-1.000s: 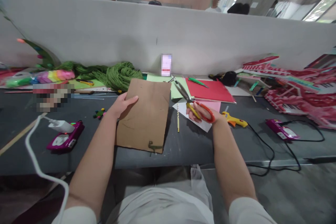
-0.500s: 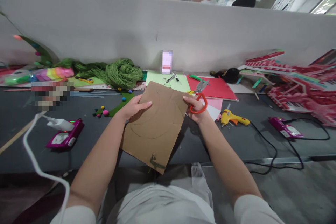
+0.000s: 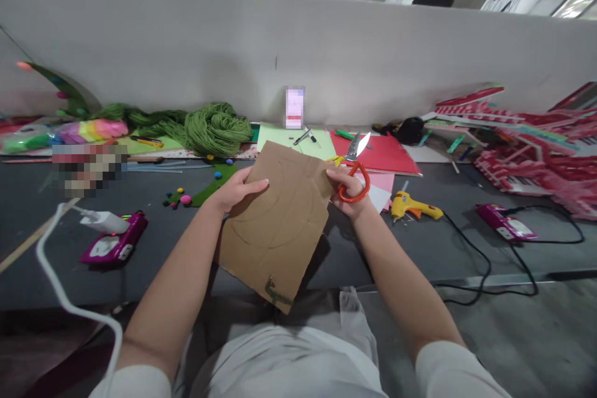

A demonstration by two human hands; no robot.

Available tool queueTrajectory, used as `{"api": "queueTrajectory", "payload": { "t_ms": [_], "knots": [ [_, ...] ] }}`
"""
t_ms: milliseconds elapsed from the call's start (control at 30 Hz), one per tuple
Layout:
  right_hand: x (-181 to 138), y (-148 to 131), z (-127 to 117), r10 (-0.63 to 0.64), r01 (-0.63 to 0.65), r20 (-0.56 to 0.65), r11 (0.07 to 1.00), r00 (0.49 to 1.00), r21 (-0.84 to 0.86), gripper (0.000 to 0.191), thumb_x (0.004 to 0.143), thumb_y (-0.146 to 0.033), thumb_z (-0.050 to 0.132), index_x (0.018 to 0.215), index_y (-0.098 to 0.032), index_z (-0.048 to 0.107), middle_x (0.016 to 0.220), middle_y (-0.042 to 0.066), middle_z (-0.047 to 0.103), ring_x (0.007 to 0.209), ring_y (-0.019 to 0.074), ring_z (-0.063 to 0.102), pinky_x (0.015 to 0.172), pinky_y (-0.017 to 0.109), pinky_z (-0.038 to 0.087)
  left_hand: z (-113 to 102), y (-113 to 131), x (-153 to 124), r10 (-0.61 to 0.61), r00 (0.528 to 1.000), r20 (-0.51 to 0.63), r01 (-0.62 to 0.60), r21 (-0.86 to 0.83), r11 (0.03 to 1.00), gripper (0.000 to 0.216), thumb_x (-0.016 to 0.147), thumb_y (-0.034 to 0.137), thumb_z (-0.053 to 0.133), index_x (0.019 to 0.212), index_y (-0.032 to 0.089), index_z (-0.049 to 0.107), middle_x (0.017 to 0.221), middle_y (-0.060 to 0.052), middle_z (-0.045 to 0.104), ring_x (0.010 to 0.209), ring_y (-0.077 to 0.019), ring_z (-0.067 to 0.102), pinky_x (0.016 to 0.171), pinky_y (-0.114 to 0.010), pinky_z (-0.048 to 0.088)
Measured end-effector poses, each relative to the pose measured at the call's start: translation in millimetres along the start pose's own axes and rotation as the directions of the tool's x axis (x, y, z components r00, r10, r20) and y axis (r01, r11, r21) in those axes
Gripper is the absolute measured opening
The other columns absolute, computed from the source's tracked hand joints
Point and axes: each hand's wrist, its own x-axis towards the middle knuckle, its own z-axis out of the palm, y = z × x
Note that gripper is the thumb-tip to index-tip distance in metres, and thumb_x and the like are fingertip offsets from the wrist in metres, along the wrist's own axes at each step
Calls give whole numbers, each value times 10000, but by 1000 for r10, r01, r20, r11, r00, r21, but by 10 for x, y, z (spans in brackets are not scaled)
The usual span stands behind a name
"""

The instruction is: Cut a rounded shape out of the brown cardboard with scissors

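My left hand [image 3: 236, 189] grips the left edge of a brown cardboard sheet [image 3: 280, 224], holding it tilted above the dark table [image 3: 420, 255]. Faint curved pencil lines run across the cardboard. My right hand [image 3: 347, 183] is closed through the red handles of a pair of scissors [image 3: 355, 161], whose blades point up and away at the cardboard's upper right edge.
A yellow glue gun [image 3: 410, 206] lies right of my hand. Red paper [image 3: 382, 155], green paper [image 3: 284, 137] and green yarn [image 3: 209, 130] sit behind. Purple devices [image 3: 114, 245] [image 3: 506, 229] with cables lie at both sides. A grey partition [image 3: 326, 56] backs the table.
The cardboard was lifted off the table and turned. My right hand brought the scissors from the table's right over to the sheet's upper right edge.
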Motion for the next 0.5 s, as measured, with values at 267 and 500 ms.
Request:
{"api": "queueTrajectory", "payload": {
  "t_ms": [267, 500],
  "knots": [
    [128, 82, -84, -109, 86, -230, 990, 967, -108, 402, 518, -194, 882, 826, -214, 625, 643, -56, 618, 632, 146, 638, 641, 283, 535, -3, 29, 12, 26, 1000, -14, -24, 137, 990, 490, 761, 373, 870, 1183, 164, 735, 1145, -152, 781, 941, -281, 756, 779, -366, 620],
    [114, 78, -103, -67, 36, -236, 990, 969, -133, 360, 525, -185, 876, 816, -193, 664, 655, -33, 658, 634, 145, 644, 620, 268, 533, -10, 69, -21, -51, 999, 2, 49, 213, 976, 508, 759, 426, 863, 1183, 176, 738, 1122, -147, 789, 924, -284, 762, 717, -345, 624]
  ]
}}
